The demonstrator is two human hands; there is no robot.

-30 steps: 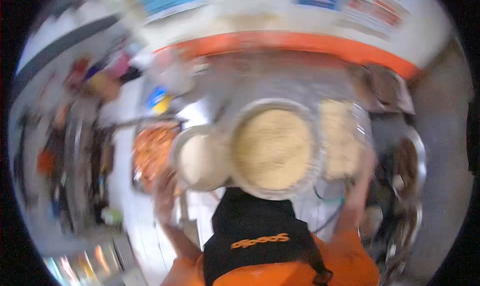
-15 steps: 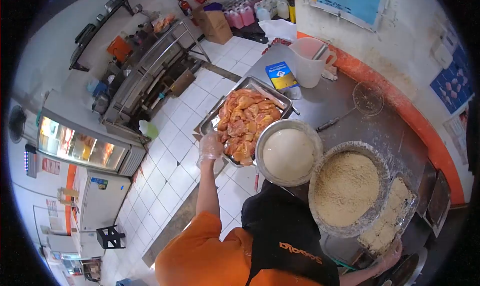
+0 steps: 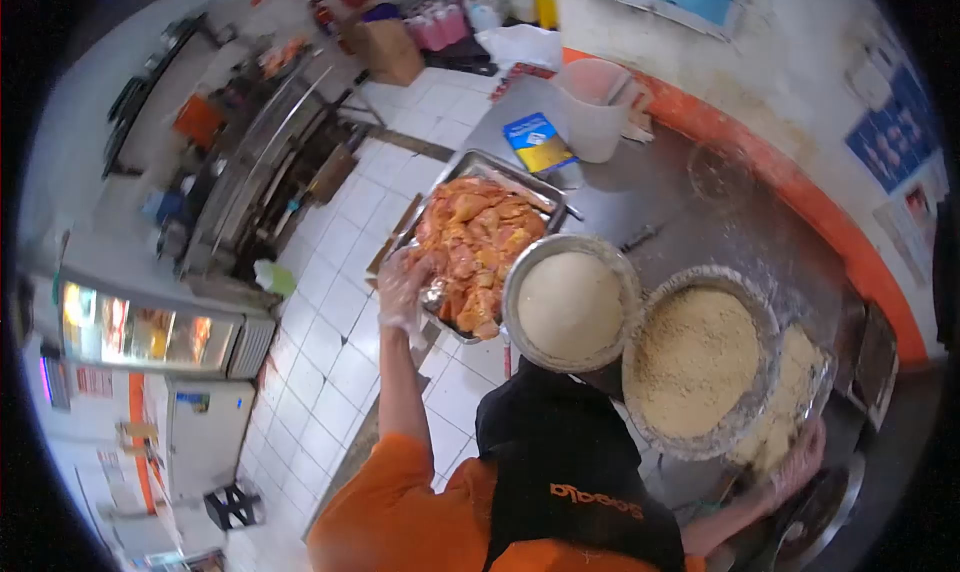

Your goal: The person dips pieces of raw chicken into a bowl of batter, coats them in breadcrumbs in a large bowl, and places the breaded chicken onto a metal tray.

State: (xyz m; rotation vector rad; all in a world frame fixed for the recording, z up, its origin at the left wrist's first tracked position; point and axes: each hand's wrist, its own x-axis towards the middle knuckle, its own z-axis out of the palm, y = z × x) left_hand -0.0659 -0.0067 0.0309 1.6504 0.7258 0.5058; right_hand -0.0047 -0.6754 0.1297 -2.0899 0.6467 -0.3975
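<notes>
My left hand (image 3: 402,287), in a clear plastic glove, is at the near left edge of a metal tray (image 3: 478,159) heaped with raw, orange-tinted chicken pieces (image 3: 480,247). Its fingers are apart and reach over the chicken. My right hand (image 3: 798,469), also gloved, is beside a tray of flour-coated pieces (image 3: 785,397) at lower right. Motion blur hides what its fingers do. Between the hands stand a metal bowl of whitish stuff (image 3: 570,302) and a larger metal bowl of pale breading flour (image 3: 697,362).
Behind the chicken are a blue-and-yellow packet (image 3: 540,142) and a translucent jug (image 3: 594,112). A wire skimmer (image 3: 645,236) lies on the steel counter (image 3: 665,187) by the orange-edged wall. A round dark pan (image 3: 822,517) is at lower right. White floor tiles (image 3: 335,317) extend left.
The view has shifted slightly. My left hand has spread its fingers over the chicken at the tray's edge. My right hand has moved up along the coated pieces.
</notes>
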